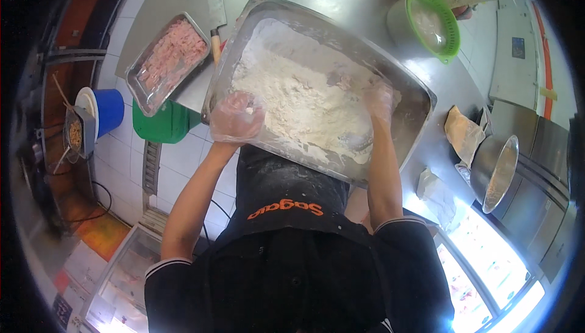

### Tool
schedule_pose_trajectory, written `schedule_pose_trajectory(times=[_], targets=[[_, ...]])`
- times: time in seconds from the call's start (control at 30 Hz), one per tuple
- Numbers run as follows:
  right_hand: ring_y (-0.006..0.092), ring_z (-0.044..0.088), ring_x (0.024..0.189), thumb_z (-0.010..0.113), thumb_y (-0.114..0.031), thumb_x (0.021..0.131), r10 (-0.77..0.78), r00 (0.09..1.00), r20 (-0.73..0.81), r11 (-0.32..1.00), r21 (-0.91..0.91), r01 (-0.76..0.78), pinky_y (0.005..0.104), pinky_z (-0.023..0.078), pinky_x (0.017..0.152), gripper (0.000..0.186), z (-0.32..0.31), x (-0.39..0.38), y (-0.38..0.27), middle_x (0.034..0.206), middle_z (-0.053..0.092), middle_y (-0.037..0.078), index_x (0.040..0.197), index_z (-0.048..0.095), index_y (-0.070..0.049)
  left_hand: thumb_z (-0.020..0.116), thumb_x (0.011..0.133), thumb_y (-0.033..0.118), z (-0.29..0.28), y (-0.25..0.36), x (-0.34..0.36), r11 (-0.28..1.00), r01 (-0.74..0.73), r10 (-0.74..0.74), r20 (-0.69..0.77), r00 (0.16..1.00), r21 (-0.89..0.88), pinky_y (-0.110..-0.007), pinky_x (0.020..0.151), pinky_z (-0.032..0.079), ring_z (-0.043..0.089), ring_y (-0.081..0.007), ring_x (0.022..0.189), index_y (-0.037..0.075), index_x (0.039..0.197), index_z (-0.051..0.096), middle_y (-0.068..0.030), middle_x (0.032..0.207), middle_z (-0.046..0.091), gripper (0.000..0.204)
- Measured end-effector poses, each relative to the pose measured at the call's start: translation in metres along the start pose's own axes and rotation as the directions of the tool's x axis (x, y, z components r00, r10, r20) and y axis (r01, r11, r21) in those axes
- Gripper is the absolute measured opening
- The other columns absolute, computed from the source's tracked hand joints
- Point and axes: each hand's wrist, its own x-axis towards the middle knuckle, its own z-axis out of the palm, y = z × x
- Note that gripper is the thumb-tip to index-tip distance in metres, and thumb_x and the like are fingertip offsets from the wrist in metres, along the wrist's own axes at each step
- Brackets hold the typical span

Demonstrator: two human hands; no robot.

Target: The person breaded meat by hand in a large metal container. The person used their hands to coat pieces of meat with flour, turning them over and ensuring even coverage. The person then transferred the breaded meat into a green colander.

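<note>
A large steel tray (420, 98) full of white flour (292, 89) sits on a steel table in front of me. My left hand (236, 116), in a clear plastic glove, rests in the flour at the tray's near left corner, its fingers curled. At the tray's right side my right hand (379, 100), also gloved, is pressed into the flour. I cannot tell whether either hand holds anything under the flour.
A smaller steel tray of pink raw meat pieces (167, 58) lies to the left, beside a cleaver (215, 19). A pot topped by a green colander (429, 22) stands far right. A steel bowl (496, 171), paper bag (463, 132), blue bucket (106, 110) and green bin (161, 125) surround the table.
</note>
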Motion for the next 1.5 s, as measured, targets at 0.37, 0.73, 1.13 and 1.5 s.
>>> schedule_pose_trajectory(times=[0.37, 0.73, 1.13, 1.5], targets=[[0.0299, 0.071, 0.103, 0.067, -0.029, 0.1, -0.233, 0.97, 0.072, 0.969, 0.104, 0.225, 0.0427, 0.057, 0.089, 0.031, -0.027, -0.022, -0.07, 0.1, 0.076, 0.016, 0.113, 0.073, -0.002, 0.078, 0.084, 0.022, 0.003, 0.006, 0.001, 0.999, 0.026, -0.028, 0.034, 0.999, 0.039, -0.044, 0.077, 0.058, 0.071, -0.0324, 0.08, 0.007, 0.099, 0.072, -0.0128, 0.092, 0.073, 0.022], [0.023, 0.072, 0.103, 0.068, -0.028, 0.096, -0.09, 0.992, -0.085, 0.695, 0.708, 0.124, 0.0379, 0.053, 0.092, 0.038, -0.291, 0.098, -0.014, 0.106, 0.077, 0.011, 0.124, 0.071, -0.002, 0.078, 0.081, 0.018, 0.002, 0.001, 0.003, 0.996, -0.033, 0.03, -0.031, 0.999, -0.084, -0.043, 0.073, 0.056, 0.069, -0.0333, 0.079, 0.007, 0.097, 0.07, -0.0123, 0.09, 0.071, 0.021], [0.0296, 0.068, 0.108, 0.067, -0.016, 0.099, -0.349, 0.775, -0.527, 0.785, 0.286, 0.549, 0.0441, 0.053, 0.098, 0.027, -0.138, 0.017, -0.11, 0.114, 0.073, 0.011, 0.124, 0.071, -0.007, 0.079, 0.082, 0.02, 0.002, 0.003, 0.002, 0.999, 0.043, -0.042, -0.042, 0.998, 0.02, -0.043, 0.073, 0.058, 0.071, -0.0333, 0.08, 0.007, 0.099, 0.072, -0.0125, 0.09, 0.072, 0.023], [0.0381, 0.069, 0.107, 0.064, -0.012, 0.095, -0.474, 0.876, 0.088, 0.783, 0.497, 0.374, 0.0479, 0.052, 0.099, 0.02, -0.039, -0.065, -0.172, 0.106, 0.074, 0.022, 0.109, 0.074, -0.002, 0.078, 0.085, 0.024, -0.004, 0.0, -0.003, 0.999, 0.009, -0.007, -0.037, 0.999, 0.044, -0.043, 0.07, 0.057, 0.071, -0.0321, 0.076, 0.009, 0.097, 0.072, -0.0113, 0.087, 0.072, 0.02]])
